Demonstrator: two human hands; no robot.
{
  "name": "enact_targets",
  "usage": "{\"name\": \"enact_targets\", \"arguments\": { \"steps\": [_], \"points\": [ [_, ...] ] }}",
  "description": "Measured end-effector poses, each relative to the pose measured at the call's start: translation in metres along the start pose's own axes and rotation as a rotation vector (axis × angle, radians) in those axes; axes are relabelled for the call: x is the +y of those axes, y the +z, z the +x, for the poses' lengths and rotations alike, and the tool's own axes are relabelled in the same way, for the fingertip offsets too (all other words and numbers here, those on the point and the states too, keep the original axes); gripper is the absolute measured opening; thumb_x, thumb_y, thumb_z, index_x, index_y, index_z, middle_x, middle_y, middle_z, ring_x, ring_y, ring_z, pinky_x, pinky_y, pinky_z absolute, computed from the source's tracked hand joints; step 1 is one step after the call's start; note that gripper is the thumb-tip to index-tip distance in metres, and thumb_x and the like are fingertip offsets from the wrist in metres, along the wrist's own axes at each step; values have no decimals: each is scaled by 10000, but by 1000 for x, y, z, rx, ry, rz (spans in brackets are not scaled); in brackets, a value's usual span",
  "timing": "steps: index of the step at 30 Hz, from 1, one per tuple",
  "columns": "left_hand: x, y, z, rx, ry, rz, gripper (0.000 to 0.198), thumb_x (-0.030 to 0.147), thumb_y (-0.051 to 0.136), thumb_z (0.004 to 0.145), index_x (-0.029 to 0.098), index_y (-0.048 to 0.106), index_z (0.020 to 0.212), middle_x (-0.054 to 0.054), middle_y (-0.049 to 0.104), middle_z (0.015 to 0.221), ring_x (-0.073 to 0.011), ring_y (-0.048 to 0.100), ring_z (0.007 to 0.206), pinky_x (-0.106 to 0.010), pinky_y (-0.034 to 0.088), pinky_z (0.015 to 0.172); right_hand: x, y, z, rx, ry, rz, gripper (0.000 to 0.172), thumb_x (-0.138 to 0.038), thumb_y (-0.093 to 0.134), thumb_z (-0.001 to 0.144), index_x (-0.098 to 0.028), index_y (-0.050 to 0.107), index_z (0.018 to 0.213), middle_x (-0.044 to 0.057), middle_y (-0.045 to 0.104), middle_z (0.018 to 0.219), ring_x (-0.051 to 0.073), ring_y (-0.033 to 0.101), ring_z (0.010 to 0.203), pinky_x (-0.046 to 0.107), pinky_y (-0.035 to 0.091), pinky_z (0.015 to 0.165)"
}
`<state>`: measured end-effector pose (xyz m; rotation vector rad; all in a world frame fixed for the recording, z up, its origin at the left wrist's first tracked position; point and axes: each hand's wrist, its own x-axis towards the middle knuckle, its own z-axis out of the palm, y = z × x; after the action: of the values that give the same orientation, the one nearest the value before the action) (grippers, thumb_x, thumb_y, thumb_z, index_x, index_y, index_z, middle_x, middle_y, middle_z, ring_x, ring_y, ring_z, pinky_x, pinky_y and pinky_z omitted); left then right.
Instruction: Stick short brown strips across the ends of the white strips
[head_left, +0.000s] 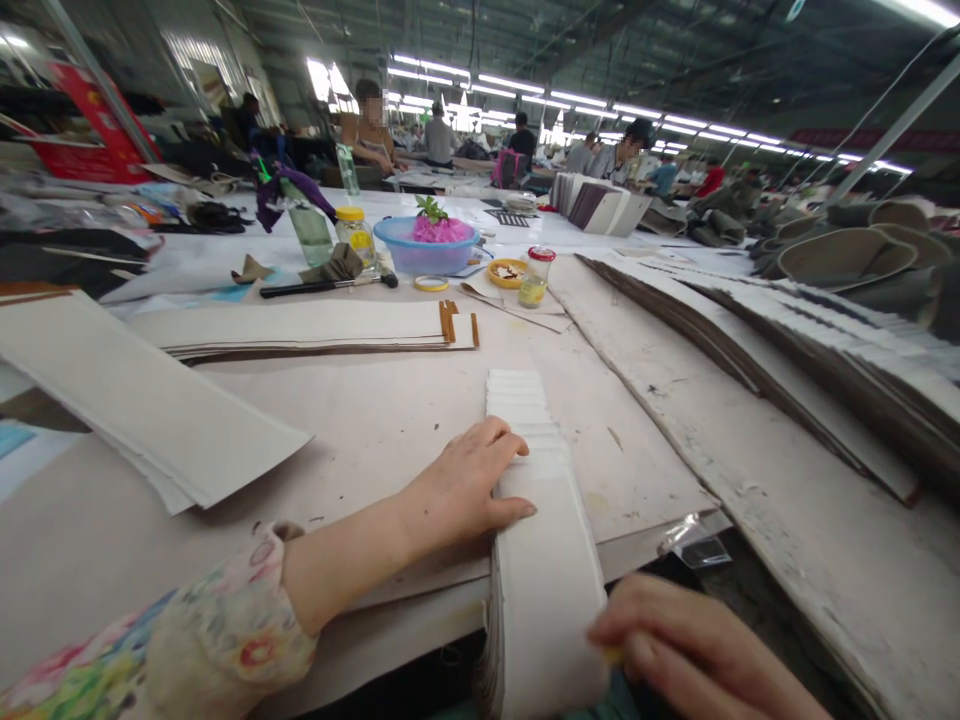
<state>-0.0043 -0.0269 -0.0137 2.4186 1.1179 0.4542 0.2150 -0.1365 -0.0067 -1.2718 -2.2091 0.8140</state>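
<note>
A fanned stack of long whitish strips (pixel 544 540) runs from the table towards me, its near end beyond the table edge. My left hand (pixel 480 480) rests on the stack's left side, thumb apart from the fingers, fingertips on the top strip. Close to the stack's lower right edge is my right hand (pixel 690 645), blurred, with fingers pinched together. A bit of something small and yellow (pixel 613 655) shows at its fingertips; the rest is hidden. Whether this hand touches the strips, I cannot tell.
Further strips (pixel 315 325) with brown ends lie across the table, and wide pale panels (pixel 180 400) at left. Behind stand a blue basin (pixel 427 250), a red-lidded jar (pixel 537 278) and a yellow dish (pixel 507 273). Layered pieces (pixel 787 370) lie right. People work beyond.
</note>
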Motion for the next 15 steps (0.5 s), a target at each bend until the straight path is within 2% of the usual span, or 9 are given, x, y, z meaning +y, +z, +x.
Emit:
{"name": "enact_targets", "arguments": {
  "steps": [3,4,9,15],
  "points": [
    [-1,1,1,7,10,11,412,392,641,686,196,489,1015,-48,479,1053,-220,457,984,-352,383,858,14,3,17,197,209,-131,299,-366,363,884,-234,577,1045,46,626,903,168,594,833,267,485,748],
    [-1,1,1,3,12,16,399,401,635,690,197,492,1002,-45,486,1042,-220,455,983,-351,382,855,19,7,23,226,242,-173,316,-378,375,876,-218,556,1079,55,616,906,176,590,825,286,487,741],
    [-3,0,2,-23,-2,16,383,420,634,689,193,500,967,-35,505,993,-213,457,957,-337,388,828,29,25,33,299,217,-268,356,-402,422,845,-182,526,1106,72,583,904,201,565,834,340,468,749],
    [-4,0,2,-23,2,16,397,428,634,686,193,493,972,-33,507,991,-208,459,947,-332,389,824,28,23,35,330,254,-91,304,-400,461,826,-210,559,1043,32,557,812,142,528,655,281,459,630]
  ]
}}
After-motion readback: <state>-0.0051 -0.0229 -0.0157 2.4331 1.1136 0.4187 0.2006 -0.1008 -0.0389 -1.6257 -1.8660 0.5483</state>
